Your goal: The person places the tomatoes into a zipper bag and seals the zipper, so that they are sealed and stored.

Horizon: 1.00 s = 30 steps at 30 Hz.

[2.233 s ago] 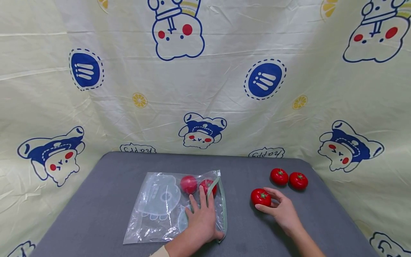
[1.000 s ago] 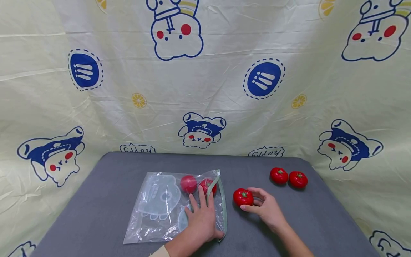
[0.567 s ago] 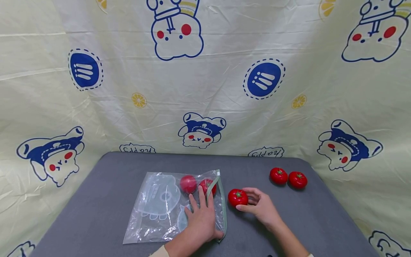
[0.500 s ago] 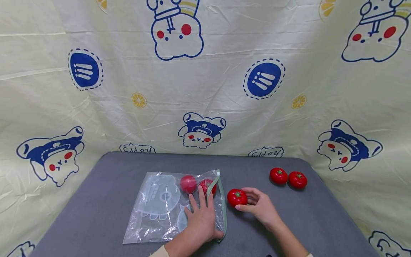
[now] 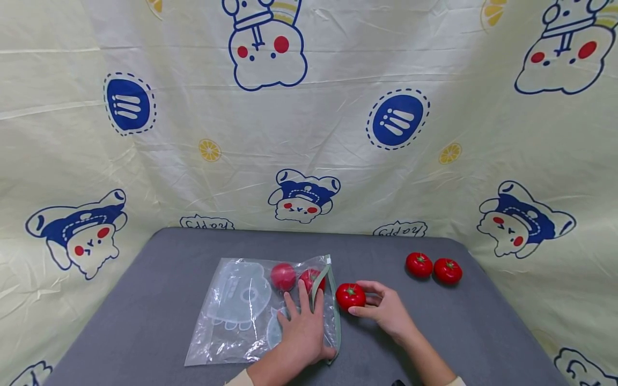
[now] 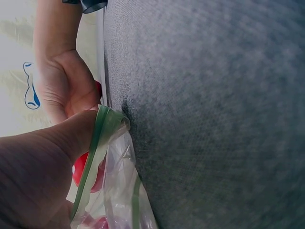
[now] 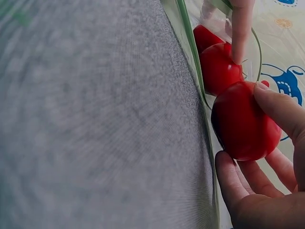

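- Backdrop (image 5: 183, 182): inverted "happy" (image 5: 207, 223) legible along its base; no brand read.
- Clear bag (image 5: 227, 343) on table (image 5: 159, 305); green-edged mouth (image 5: 338, 327) towards right hand.
- Left hand (image 5: 305, 327): fingers spread across bag, beside mouth.
- Right hand (image 5: 390, 312): grip curled round tomato.
- Tomato (image 5: 351, 297): roundish, no clear long axis; left of right grip, at mouth; contact unclear.

Cream sleeves (image 5: 243, 379), black wrist camera (image 6: 93, 5)
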{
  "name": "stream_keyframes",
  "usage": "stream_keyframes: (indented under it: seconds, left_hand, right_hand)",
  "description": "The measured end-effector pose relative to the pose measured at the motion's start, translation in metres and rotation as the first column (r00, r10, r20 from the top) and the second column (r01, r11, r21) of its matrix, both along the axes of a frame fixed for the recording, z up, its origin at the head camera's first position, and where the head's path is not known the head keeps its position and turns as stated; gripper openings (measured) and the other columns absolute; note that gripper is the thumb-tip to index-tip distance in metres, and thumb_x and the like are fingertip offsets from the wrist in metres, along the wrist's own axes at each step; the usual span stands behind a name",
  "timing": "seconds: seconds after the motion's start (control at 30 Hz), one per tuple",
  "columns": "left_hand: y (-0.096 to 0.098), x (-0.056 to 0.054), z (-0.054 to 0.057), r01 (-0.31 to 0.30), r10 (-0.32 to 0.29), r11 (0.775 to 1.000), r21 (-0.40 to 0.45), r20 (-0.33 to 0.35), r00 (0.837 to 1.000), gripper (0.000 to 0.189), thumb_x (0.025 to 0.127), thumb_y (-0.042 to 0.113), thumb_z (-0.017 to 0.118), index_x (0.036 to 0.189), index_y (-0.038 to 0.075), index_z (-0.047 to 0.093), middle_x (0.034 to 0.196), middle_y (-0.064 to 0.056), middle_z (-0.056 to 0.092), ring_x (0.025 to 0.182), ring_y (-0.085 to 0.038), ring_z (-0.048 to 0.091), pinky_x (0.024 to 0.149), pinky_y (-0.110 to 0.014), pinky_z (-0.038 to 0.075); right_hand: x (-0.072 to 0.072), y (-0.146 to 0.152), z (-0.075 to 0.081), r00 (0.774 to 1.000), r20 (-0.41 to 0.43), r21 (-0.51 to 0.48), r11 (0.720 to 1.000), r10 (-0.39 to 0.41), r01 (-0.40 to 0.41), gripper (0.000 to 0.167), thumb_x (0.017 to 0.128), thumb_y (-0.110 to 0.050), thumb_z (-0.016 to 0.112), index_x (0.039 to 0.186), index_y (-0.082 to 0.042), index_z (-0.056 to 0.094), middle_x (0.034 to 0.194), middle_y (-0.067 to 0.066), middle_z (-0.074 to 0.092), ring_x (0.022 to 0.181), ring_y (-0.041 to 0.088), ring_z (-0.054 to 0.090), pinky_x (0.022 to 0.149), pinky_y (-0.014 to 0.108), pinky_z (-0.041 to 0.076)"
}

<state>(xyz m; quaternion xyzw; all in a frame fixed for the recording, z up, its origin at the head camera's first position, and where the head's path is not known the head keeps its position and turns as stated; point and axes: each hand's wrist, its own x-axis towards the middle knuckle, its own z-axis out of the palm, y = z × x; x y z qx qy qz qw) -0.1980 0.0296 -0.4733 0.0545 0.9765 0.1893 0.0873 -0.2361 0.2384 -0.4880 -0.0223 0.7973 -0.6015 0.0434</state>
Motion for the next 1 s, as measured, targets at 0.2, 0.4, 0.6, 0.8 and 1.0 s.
stream_keyframes:
  seconds: [0.2, 0.4, 0.6, 0.8, 1.0]
  left_hand:
    - [0.0, 0.0, 0.003, 0.003, -0.002, 1.0, -0.016, 0.004, 1.0, 0.122, 0.057, 0.048, 0.097, 0.158, 0.017, 0.037, 0.171, -0.018, 0.008, 0.151, -0.06, 0.015, 0.108, -0.078, 0.033]
    - [0.002, -0.001, 0.004, 0.0, 0.001, 0.999, -0.037, 0.014, 1.0, 0.125, 0.057, 0.049, 0.097, 0.16, 0.015, 0.033, 0.172, -0.018, 0.007, 0.152, -0.059, 0.014, 0.109, -0.078, 0.032]
    - [0.003, -0.001, 0.004, -0.003, 0.003, 0.999, -0.044, 0.002, 1.0, 0.128, 0.056, 0.051, 0.097, 0.16, 0.013, 0.033, 0.172, -0.019, 0.008, 0.151, -0.06, 0.015, 0.108, -0.079, 0.032]
    - [0.003, -0.001, 0.005, -0.013, 0.013, 0.999, -0.036, -0.005, 1.0, 0.131, 0.055, 0.051, 0.098, 0.16, 0.012, 0.031, 0.172, -0.019, 0.008, 0.151, -0.06, 0.015, 0.107, -0.08, 0.033]
    - [0.004, -0.001, 0.006, -0.026, 0.026, 1.0, -0.017, -0.004, 1.0, 0.133, 0.054, 0.048, 0.099, 0.161, 0.011, 0.028, 0.172, -0.019, 0.007, 0.151, -0.06, 0.014, 0.106, -0.081, 0.033]
  right_hand:
    - [-0.002, -0.003, 0.0, 1.0, -0.007, 0.013, 1.0, -0.002, 0.002, 0.062, 0.08, -0.009, 0.087, 0.137, -0.003, 0.061, 0.137, 0.021, 0.062, 0.105, 0.025, 0.071, 0.082, 0.025, 0.061]
    - [-0.005, -0.006, 0.0, 1.0, -0.006, 0.028, 1.0, 0.001, -0.001, 0.063, 0.08, -0.011, 0.088, 0.136, -0.005, 0.062, 0.137, 0.019, 0.063, 0.106, 0.026, 0.071, 0.083, 0.029, 0.061]
    - [-0.008, -0.011, -0.001, 1.0, -0.017, 0.056, 0.998, 0.014, -0.013, 0.061, 0.08, -0.014, 0.089, 0.135, -0.006, 0.064, 0.136, 0.017, 0.064, 0.103, 0.024, 0.07, 0.081, 0.026, 0.06]
    - [-0.01, -0.016, -0.001, 0.999, -0.04, 0.101, 0.994, 0.035, -0.031, 0.061, 0.08, -0.015, 0.089, 0.135, -0.005, 0.064, 0.133, 0.018, 0.067, 0.101, 0.024, 0.07, 0.079, 0.026, 0.059]
    - [-0.014, -0.021, -0.001, 0.999, -0.029, 0.139, 0.99, 0.036, -0.032, 0.062, 0.078, -0.018, 0.091, 0.134, -0.008, 0.066, 0.131, 0.015, 0.069, 0.103, 0.024, 0.07, 0.084, 0.035, 0.06]
